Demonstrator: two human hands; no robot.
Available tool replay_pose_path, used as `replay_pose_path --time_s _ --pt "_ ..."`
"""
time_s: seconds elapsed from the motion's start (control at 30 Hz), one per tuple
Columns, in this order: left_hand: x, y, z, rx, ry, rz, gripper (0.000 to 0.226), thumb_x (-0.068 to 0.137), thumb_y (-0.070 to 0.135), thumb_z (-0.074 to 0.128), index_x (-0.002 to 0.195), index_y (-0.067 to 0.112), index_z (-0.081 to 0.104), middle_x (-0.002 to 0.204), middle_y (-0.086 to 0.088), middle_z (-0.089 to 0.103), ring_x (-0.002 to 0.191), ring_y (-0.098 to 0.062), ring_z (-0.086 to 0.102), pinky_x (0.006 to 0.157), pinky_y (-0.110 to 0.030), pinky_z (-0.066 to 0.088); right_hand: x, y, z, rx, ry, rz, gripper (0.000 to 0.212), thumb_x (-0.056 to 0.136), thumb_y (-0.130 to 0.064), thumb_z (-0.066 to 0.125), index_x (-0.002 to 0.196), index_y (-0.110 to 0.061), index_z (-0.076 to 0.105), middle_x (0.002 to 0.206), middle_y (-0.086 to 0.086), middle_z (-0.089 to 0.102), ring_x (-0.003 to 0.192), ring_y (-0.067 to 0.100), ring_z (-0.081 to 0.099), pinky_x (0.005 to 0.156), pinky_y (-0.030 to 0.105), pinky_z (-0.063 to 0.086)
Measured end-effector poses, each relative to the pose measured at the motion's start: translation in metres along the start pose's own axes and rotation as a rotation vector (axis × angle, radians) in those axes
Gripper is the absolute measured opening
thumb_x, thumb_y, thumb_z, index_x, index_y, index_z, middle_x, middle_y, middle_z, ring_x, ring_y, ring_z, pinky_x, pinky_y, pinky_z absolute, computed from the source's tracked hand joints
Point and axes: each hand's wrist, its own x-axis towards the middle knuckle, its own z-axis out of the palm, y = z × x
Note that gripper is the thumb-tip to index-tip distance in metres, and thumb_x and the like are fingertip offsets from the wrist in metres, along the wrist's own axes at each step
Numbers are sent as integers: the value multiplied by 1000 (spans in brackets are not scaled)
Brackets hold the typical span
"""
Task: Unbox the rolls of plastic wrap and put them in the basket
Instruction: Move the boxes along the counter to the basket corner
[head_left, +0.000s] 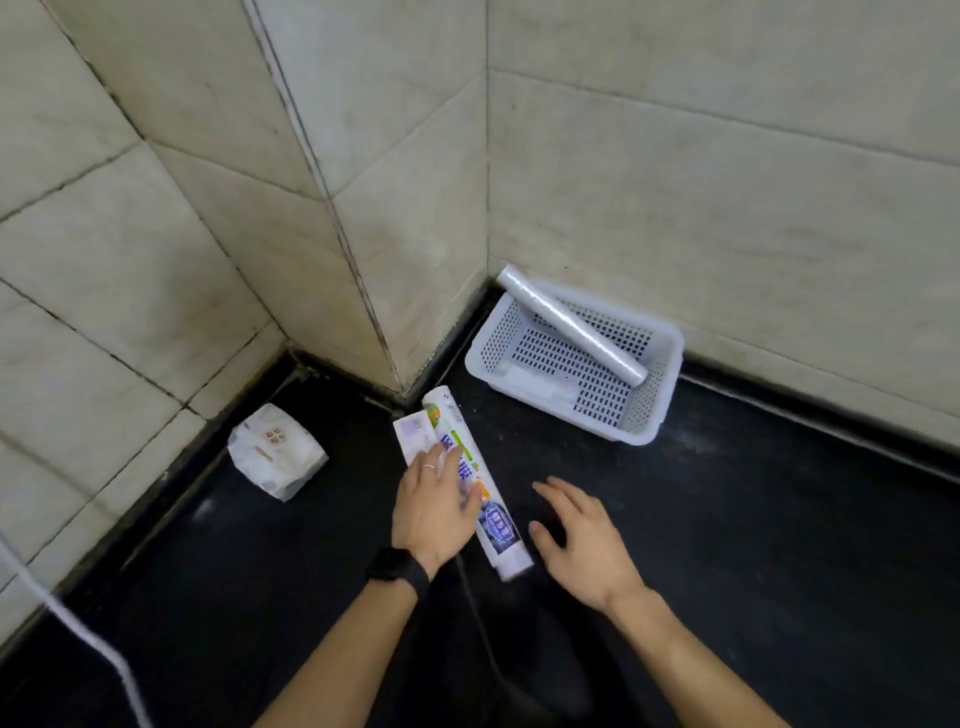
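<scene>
A long plastic wrap box (500, 525) with purple and green print lies on the black counter, its far flap (410, 431) open. My left hand (434, 506) rests flat on the box's left side, fingers spread, a ring on one finger. My right hand (579, 538) hovers open just right of the box, not touching it. A white perforated basket (641, 415) stands in the corner at the right wall. One bare roll of plastic wrap (571, 325) lies diagonally in it, its far end propped on the rim.
A white wrapped packet (275, 452) lies on the counter to the left, by the tiled wall. A white cable (78, 631) crosses the lower left corner. Tiled walls close in the counter at the back and both sides.
</scene>
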Motion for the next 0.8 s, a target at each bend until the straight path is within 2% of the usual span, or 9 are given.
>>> replay_pose_path --time_s 0.17,0.37,0.63,0.8 --pt "-27 84 17 152 -75 300 59 95 53 38 149 29 35 160 -1 30 150 -23 16 121 -42 15 -83 50 -68 -36 236 66 44 98 -41 57 141 -32 56 151 -11 46 142 13 35 112 22 29" --pt "-80 226 64 214 -162 620 53 95 53 35 142 32 44 157 1 35 149 -25 18 122 -44 15 -210 140 -131 -60 473 319 41 98 -40 59 138 -31 60 147 -10 52 142 19 37 113 33 38" --pt "-205 404 146 236 -267 862 51 98 52 36 146 34 39 157 3 35 149 -22 20 121 -41 15 -402 267 -177 -43 679 636 41 97 -39 60 136 -27 62 144 -5 57 140 22 39 115 34 34" --pt "-275 492 194 274 -340 1009 51 99 51 37 146 32 41 155 2 38 147 -22 25 120 -38 20 -500 326 -194 -16 728 846 44 98 -41 57 140 -27 58 147 -4 54 141 24 37 118 36 31"
